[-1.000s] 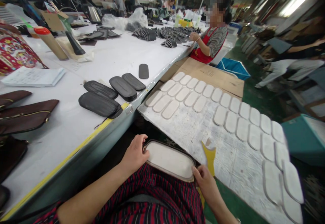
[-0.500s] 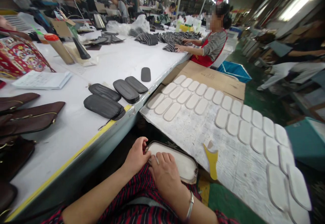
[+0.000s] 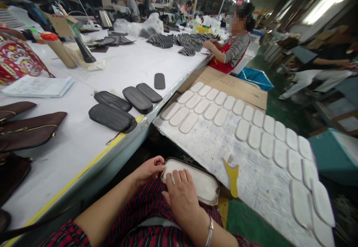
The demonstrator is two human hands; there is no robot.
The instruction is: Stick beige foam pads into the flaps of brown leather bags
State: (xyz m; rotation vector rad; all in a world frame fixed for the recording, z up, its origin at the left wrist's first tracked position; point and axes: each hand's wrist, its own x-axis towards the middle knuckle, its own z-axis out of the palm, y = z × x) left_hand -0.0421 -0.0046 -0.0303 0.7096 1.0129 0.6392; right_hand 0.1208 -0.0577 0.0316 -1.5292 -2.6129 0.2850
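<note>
Grey board [image 3: 208, 150]: one, bearing rows of pale rounded pieces [image 3: 279, 152]. We are seeing most of these lying singly, faces up, presumably so that each is staying within easy reach; a few at the board's near right end are overlapping.

Oval panel [image 3: 205, 185]: one, pale face upward, dark rim around it. It is resting over the striped lap [image 3: 156, 224], just beside the board's near edge; whether it is touching the board, we are unable to tell. The lap is probably serving as a support.

Left hand [image 3: 152, 169]: at the panel end farther from the board. Thumb and fingertips are pinching the rim there, likely steadying it.

Right hand [image 3: 183, 194]: palm down, fingers lying extended and slightly spread over the panel's pale face, seemingly pressing it flat.

Yellow tool [image 3: 232, 178]: one, forked, lying on the board's near edge, perhaps for quick picking up.

Black rounded pieces [image 3: 110, 116]: several, mostly in low stacks, which we are finding left of the board on the white table [image 3: 75, 137], near its edge, presumably for saving space.

Brown pouches [image 3: 33, 131]: a few, lying farther left of the board.
</note>
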